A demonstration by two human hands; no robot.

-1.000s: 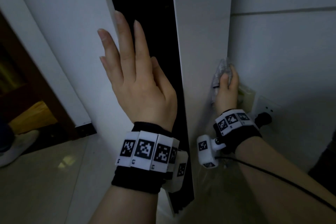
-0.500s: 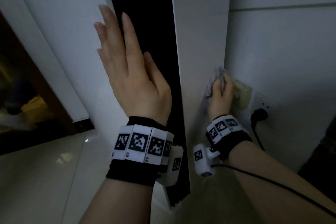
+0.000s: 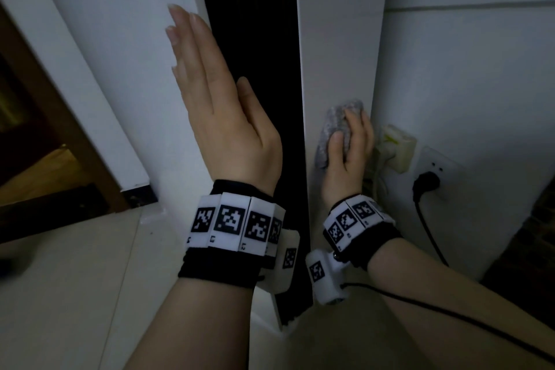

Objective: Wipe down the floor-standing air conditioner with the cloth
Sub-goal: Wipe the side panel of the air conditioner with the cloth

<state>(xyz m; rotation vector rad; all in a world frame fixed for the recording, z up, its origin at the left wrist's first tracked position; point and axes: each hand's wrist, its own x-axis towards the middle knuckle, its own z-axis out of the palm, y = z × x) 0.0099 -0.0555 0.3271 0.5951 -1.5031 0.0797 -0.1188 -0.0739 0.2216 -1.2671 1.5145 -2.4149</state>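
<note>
Cloth (image 3: 336, 129) under right hand (image 3: 350, 156), against air conditioner (image 3: 339, 39).

A round black plastic plug (image 3: 426, 182) is sitting in a white wall socket plate (image 3: 447, 167), its black cable (image 3: 430, 231) hanging down; a cream plastic adapter (image 3: 396, 144) is protruding just beside it.
</note>
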